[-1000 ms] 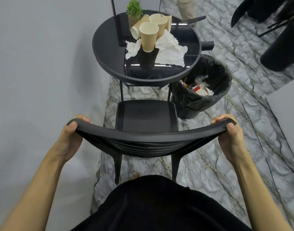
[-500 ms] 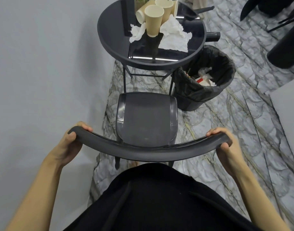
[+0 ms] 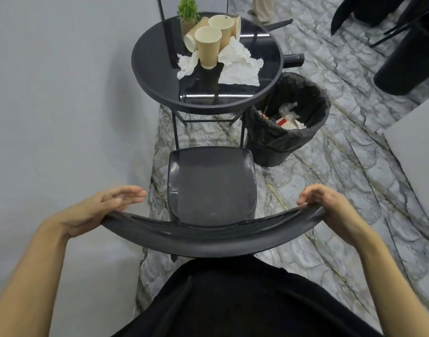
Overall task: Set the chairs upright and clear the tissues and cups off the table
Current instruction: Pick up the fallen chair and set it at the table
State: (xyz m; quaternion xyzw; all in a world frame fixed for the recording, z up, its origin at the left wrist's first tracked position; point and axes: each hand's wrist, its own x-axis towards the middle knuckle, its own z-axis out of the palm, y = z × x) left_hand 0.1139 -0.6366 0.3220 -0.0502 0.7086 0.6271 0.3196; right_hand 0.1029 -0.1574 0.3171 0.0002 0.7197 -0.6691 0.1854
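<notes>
Round black bench (image 3: 155,76) on marble floor (image 3: 342,190) by grey wall (image 3: 62,93): four cups (image 3: 208,46), two tissues (image 3: 240,66). Left hand (image 3: 104,210) spread; right hand (image 3: 330,205) grips chair (image 3: 211,186).

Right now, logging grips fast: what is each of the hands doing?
Left hand: open, fingers straight, palm resting on the chair backrest.
Right hand: curled over the backrest's end, holding it.

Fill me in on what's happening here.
A person stands behind a black chair that is upright, facing a round table. The right hand curls over one end of the backrest; the left hand lies open at the other end, fingers spread. On the table are paper cups, one lying on its side, plus crumpled tissues. Nothing is cleared yet. A lined bin sits beside the table.
</notes>
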